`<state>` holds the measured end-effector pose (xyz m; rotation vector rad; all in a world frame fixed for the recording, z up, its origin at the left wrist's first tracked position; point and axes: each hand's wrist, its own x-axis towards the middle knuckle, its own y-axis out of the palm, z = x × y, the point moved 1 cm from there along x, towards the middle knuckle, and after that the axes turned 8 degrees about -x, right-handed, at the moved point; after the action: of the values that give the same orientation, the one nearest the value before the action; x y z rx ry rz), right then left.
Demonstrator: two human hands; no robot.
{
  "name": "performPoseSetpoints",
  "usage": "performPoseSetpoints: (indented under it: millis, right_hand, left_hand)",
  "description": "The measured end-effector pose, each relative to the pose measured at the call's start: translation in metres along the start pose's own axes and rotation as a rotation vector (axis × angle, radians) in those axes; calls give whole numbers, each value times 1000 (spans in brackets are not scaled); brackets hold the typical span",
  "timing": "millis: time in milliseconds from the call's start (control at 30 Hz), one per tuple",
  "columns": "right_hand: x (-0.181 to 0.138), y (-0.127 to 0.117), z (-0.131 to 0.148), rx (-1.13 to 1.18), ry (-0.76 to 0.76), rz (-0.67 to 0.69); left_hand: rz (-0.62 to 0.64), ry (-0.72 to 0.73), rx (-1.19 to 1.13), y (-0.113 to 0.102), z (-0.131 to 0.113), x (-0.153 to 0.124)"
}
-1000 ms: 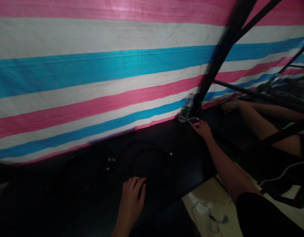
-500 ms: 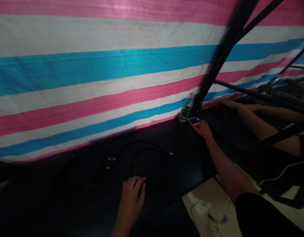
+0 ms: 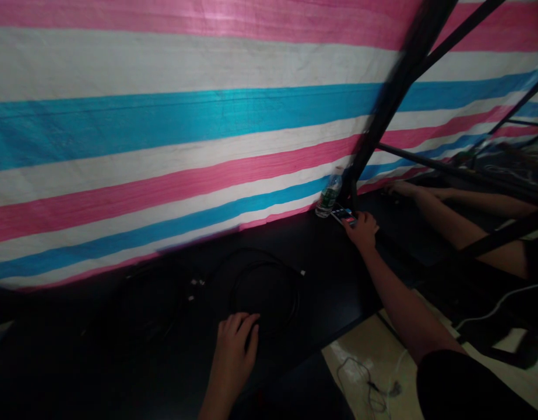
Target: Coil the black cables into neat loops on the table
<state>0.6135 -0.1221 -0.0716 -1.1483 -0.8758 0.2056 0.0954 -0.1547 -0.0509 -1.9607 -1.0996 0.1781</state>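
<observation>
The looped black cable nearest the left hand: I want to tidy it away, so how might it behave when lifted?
The cable will probably bend easily yet spring a little, since it lies in rounded loops. It looks thin, so it should be light. Its end with the pale tip sticks out from the loops and may swing or trail.

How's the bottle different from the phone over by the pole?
The bottle is see-through with a green label; the phone has a dark screen with colored bits.
The right hand is at the phone, while the bottle is untouched.
Both are near the striped sheet.
</observation>
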Motion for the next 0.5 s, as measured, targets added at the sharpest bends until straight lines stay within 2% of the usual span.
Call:
performPoseSetpoints:
  millis: [100, 233, 367, 500]
  right_hand:
    - [-19, -9, 9, 51, -17, -36]
    - [-27, -7, 18, 18, -31, 18]
    - [-3, 1, 22, -78, 31, 62]
    - [36, 8, 23, -115, -78, 236]
  left_hand:
    - [3, 0, -14, -1, -1, 0]
    - [11, -5, -15, -3, -3, 0]
    - [6, 0, -17, -3, -3, 0]
    - [15, -6, -23, -1, -1, -1]
